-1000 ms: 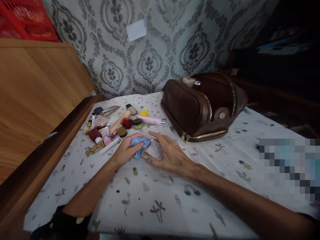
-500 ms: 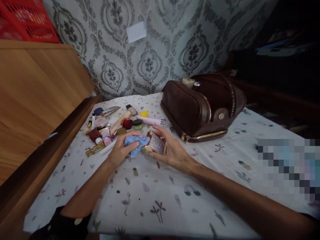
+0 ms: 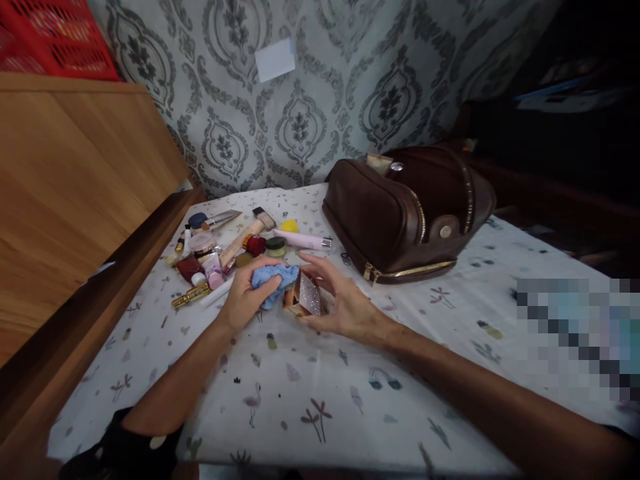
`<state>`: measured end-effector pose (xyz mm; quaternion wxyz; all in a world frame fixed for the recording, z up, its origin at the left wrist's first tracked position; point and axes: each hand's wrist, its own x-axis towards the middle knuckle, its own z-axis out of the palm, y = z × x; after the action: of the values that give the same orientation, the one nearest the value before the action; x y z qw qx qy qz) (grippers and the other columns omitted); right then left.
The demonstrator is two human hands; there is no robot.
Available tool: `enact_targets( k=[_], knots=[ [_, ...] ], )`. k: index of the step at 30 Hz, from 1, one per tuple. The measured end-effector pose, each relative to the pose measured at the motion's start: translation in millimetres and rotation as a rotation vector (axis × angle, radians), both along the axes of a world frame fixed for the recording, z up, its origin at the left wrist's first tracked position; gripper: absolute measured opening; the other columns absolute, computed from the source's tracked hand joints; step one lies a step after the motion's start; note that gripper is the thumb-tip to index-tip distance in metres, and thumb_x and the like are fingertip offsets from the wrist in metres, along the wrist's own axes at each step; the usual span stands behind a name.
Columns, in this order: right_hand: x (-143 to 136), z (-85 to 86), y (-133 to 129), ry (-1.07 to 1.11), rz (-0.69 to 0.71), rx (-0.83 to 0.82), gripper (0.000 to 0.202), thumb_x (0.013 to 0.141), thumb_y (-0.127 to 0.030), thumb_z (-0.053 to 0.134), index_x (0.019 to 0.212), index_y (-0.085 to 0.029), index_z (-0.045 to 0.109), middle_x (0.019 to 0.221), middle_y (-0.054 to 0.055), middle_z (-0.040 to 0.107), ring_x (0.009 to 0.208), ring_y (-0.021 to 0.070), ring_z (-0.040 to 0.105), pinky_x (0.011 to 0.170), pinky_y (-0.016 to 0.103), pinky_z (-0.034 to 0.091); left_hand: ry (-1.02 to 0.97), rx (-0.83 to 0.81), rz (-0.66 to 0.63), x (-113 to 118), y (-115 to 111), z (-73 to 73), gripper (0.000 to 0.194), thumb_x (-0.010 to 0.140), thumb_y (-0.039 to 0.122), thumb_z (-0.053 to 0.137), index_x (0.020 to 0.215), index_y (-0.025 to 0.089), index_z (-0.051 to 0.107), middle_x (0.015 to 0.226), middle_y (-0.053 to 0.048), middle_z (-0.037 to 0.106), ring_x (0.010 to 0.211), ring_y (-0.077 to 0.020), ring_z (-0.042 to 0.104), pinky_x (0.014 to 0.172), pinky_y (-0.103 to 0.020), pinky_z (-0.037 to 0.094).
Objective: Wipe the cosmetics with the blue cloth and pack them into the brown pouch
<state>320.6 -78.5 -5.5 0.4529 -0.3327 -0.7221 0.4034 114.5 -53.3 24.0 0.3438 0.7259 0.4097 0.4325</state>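
A crumpled blue cloth (image 3: pixel 271 283) is bunched in my left hand (image 3: pixel 243 299), thumb pressed over it. My right hand (image 3: pixel 347 303) holds a small glittery box (image 3: pixel 306 293) with gold-coloured edges, its fingers curved around the far and near sides. The cloth touches the left end of the box. Just beyond my hands lie a green-lidded jar (image 3: pixel 275 247), a dark red round bottle (image 3: pixel 256 245) and a pale pink tube (image 3: pixel 304 239). A gold slim bottle (image 3: pixel 191 295) rests left of my left hand.
A brown leather bag (image 3: pixel 395 213) with gold zips stands at the back right. Several cosmetics, including a pink-lidded jar (image 3: pixel 202 243), are heaped at the left. A wooden cabinet (image 3: pixel 85 187) borders the patterned tablecloth (image 3: pixel 290 407), with a red basket (image 3: pixel 65 43) above it.
The box has turned in my right hand and shifted slightly left, showing its side more. My left hand still grips the cloth against it.
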Motion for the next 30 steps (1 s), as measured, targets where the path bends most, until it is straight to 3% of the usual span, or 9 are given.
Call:
enact_targets(
  k=[7,11,15,22,30],
  knots=[
    [4.2,4.4,5.6,0.071,-0.174,-0.026,0.083,0.067,-0.036,0.081,0.139,-0.028,0.041,0.115,0.007,0.057,0.11,0.0266,0.056,0.101,0.051,0.046,0.012,0.228,-0.036,6.2,-11.8,5.2,0.017,0.086,0.028,0.06,0.1,0.021,0.069,0.101,-0.004,0.066,0.095,-0.0208,0.06,0.088,-0.033,0.047],
    [5.3,3.1,6.0,0.091,-0.189,-0.041,0.067,0.069,-0.044,0.08,0.13,-0.032,0.054,0.122,0.007,0.057,0.112,0.0266,0.055,0.097,0.05,0.048,0.089,0.427,0.011,10.6,-17.0,6.0,0.019,0.089,0.022,0.058,0.107,0.024,0.066,0.103,-0.004,0.063,0.099,-0.0195,0.059,0.091,-0.034,0.047],
    [3.8,-0.3,7.8,0.169,-0.197,-0.116,0.052,0.069,-0.046,0.079,0.116,-0.03,0.063,0.114,0.005,0.061,0.108,0.024,0.056,0.094,0.045,0.049,0.22,0.584,0.054,12.7,-20.8,0.8,0.025,0.091,0.016,0.055,0.114,0.024,0.064,0.107,-0.006,0.06,0.1,-0.0186,0.059,0.092,-0.034,0.047],
    [1.6,-1.5,13.5,0.358,-0.185,-0.257,0.041,0.076,-0.047,0.073,0.108,-0.024,0.064,0.096,0.002,0.064,0.088,0.0172,0.059,0.083,0.036,0.05,0.351,0.664,-0.01,16.2,-20.4,-11.9,0.03,0.092,0.015,0.052,0.119,0.023,0.062,0.109,-0.009,0.056,0.1,-0.0192,0.06,0.086,-0.032,0.051],
    [0.0,2.3,13.0,0.526,-0.24,-0.396,0.038,0.07,-0.043,0.077,0.101,-0.023,0.066,0.093,0.001,0.066,0.079,0.0148,0.058,0.073,0.031,0.048,0.477,0.773,-0.069,17.1,-23.4,-10.2,0.032,0.087,0.009,0.053,0.115,0.02,0.063,0.108,-0.01,0.059,0.097,-0.0208,0.059,0.075,-0.031,0.053]
  ],
)
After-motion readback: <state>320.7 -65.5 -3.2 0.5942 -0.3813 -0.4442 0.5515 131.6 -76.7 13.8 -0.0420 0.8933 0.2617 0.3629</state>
